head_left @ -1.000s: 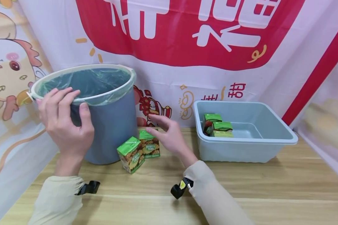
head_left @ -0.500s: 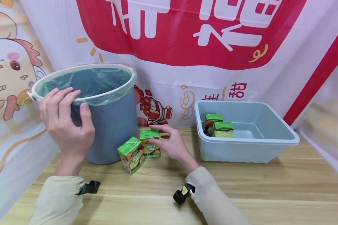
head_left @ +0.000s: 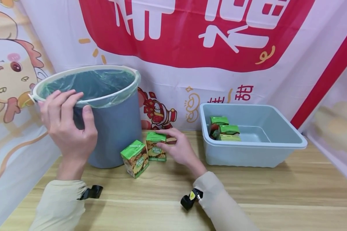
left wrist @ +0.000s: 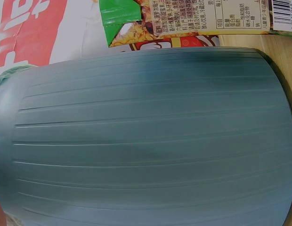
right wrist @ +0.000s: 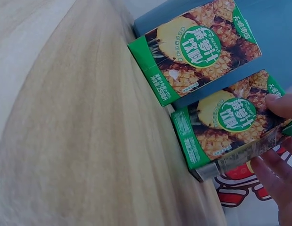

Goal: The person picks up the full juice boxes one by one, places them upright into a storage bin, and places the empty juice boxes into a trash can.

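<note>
My left hand (head_left: 67,128) holds the near left rim of a blue trash bin (head_left: 118,128), fingers over the edge and thumb outside. A green bag lines the bin, whose ribbed wall (left wrist: 146,141) fills the left wrist view. With thumb and fingers my right hand (head_left: 179,146) pinches a pineapple juice box (head_left: 156,152) near its green top. In the right wrist view, the thumb lies on this juice box's printed front (right wrist: 233,115) and fingers reach along its other side. A second pineapple juice box (head_left: 135,160) stands to its left, beside the bin.
A light blue plastic tub (head_left: 248,155) stands on the right of the wooden table (head_left: 150,199). Several green-topped boxes (head_left: 229,129) sit at its left end. Behind everything hangs a red and white printed cloth (head_left: 173,77).
My right hand has come down onto the rear juice box and taken hold of it. That box has shifted slightly right, and its front has turned. The left hand has stayed on the bin rim.
</note>
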{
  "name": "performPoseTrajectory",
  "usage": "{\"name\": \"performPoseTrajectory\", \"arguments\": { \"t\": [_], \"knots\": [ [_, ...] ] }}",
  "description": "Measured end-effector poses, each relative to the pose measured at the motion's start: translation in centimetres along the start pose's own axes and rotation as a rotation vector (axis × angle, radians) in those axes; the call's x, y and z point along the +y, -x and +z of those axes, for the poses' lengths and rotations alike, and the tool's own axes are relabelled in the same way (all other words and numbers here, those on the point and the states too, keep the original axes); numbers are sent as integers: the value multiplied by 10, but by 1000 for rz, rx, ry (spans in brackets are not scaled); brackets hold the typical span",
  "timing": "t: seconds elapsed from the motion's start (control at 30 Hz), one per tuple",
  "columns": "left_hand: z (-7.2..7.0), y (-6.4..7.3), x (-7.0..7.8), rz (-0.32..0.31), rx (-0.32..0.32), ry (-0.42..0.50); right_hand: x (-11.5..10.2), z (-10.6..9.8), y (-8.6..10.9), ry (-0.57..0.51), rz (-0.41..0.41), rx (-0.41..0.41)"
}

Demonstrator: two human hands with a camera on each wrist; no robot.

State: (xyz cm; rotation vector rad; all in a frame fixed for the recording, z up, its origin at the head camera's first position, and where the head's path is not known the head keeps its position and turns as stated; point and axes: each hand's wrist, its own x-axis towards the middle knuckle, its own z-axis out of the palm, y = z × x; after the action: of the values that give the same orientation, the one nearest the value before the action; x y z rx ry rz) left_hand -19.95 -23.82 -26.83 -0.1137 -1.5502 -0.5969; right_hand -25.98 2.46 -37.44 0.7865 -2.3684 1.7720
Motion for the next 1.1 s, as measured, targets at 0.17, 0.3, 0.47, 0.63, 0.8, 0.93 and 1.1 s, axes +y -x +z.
{"name": "performPoseTrajectory", "arguments": {
  "t": [0.17, 0.3, 0.47, 0.63, 0.8, 0.93, 1.1],
  "knots": [
    [1, 1, -1, 0, 1, -1, -1, -3, 0, -20, -2, 6],
    [1, 2, -1, -1, 7, 1, -4, -4, 0, -30, -9, 28],
    [2, 3, 0, -3, 17, 10, -8, -5, -2, -22, -20, 62],
    [1, 2, 1, -7, 17, 10, -18, -8, -5, -25, -45, 103],
    [1, 3, 1, -9, 17, 13, -34, -15, -8, -14, -74, 151],
    [1, 3, 2, -6, 18, 23, -47, -22, -11, 0, -117, 179],
    [1, 2, 3, -9, 16, 21, -64, -30, -19, 1, -188, 219]
  ]
}}
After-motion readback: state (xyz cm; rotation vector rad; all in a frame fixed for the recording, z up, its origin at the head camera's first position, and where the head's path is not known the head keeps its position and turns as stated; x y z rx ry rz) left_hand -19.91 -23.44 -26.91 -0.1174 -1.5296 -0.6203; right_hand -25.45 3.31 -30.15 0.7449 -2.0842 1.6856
